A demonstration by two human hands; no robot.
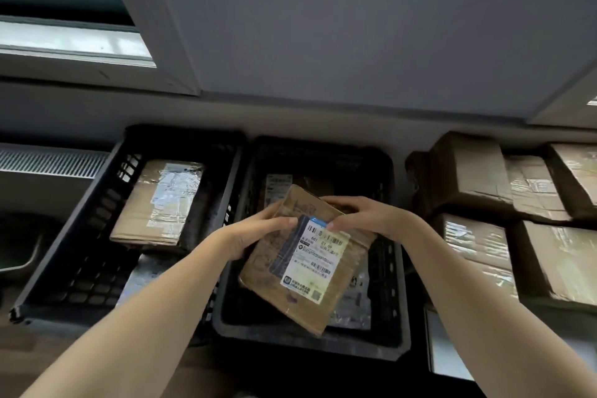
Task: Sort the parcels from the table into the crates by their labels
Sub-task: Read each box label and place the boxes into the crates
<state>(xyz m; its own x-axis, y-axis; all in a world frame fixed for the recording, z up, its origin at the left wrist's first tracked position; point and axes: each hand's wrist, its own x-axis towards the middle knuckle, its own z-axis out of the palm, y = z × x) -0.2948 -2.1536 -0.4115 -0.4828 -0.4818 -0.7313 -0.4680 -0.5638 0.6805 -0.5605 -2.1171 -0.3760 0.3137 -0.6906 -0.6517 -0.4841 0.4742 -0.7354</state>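
Note:
A flat brown cardboard parcel [300, 268] with a white printed label is held tilted above the middle black crate [310, 344]. My left hand [258, 233] grips its left edge, thumb on top. My right hand [361, 216] grips the parcel's upper right edge, fingertips on the label's top corner. Beneath it the middle crate holds other parcels, mostly hidden. The left black crate [80, 252] contains one taped brown parcel [158, 200].
Several taped cardboard parcels [478, 178] are stacked on the table at the right. A wall and a window [64, 26] stand behind the crates. A radiator grille [48, 160] lies at the far left.

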